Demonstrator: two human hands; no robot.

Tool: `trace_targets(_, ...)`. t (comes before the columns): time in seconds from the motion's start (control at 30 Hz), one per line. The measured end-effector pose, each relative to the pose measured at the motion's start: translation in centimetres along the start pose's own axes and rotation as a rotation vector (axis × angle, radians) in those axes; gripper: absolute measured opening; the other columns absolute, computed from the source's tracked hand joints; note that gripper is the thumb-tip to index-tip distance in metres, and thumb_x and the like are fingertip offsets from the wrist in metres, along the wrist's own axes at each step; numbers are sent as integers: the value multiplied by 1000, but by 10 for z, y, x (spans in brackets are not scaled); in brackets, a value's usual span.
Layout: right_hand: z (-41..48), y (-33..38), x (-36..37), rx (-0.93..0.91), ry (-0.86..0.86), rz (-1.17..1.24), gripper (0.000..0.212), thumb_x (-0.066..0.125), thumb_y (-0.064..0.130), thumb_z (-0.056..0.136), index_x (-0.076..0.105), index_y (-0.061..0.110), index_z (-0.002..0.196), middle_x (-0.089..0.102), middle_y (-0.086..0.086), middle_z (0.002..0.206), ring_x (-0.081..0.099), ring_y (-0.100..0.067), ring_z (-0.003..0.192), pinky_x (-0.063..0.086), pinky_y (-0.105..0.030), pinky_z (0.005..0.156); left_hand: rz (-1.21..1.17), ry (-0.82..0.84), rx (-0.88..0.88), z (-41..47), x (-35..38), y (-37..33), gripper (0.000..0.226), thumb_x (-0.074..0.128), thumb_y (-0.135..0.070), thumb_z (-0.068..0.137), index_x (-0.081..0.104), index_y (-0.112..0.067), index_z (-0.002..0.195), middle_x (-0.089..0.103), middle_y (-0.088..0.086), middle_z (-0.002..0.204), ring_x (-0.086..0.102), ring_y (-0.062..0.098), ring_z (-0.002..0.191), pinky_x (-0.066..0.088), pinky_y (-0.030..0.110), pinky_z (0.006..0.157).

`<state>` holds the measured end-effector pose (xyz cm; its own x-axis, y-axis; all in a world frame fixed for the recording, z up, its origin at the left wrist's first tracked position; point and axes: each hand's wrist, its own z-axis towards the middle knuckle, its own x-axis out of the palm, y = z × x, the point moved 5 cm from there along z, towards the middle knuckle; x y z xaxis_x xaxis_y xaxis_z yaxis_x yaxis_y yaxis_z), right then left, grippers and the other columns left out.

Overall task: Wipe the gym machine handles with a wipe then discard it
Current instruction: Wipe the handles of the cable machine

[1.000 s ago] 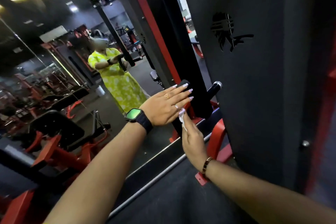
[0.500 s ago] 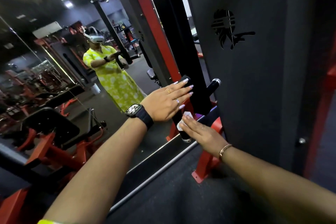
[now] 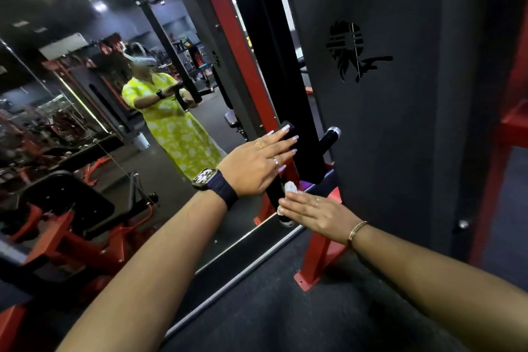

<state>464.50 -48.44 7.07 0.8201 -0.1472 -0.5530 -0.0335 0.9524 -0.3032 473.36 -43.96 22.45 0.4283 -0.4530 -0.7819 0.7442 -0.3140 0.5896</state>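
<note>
One wipe, white and scrunched up, with only a bit of it poking out above the right hand. That hand lies flat, fingers straight and together, pressing the wipe against the lower end of a black handle. The left hand is flat too, fingers slightly spread, resting higher up on the same bar. Two handles total: the second handle, chrome-capped, sits just to the right, untouched.

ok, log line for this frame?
step: wipe handle | left hand: flat on handle | right hand: flat, presses wipe against handle
</note>
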Motion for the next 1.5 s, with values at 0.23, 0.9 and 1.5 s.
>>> trace_targets(0.23,-24,23,24,-108,159,-69,41,24,5,102,54,11,129,55,1,133,45,-15,129,22,-31,115,-3,-5,-20,0,1,0,42,38,-19,94,59,-1,125,49,14,140,36,33,136,29,37,112)
trace_targets(0.9,5,23,65,2063,-190,2076,51,35,39,99,55,-7,92,58,-26,92,59,-40,90,52,-50,73,-54,-45,-107,0,5,-4,40,39,-17,94,60,-1,124,49,14,140,37,34,135,37,44,108)
trace_targets(1.5,-7,26,50,2209,-180,1969,28,28,2,93,50,-12,84,62,-24,76,60,-33,83,55,-45,71,-49,-31,-132,1,5,-6,41,38,-18,93,61,-1,122,49,14,140,36,34,136,37,42,109)
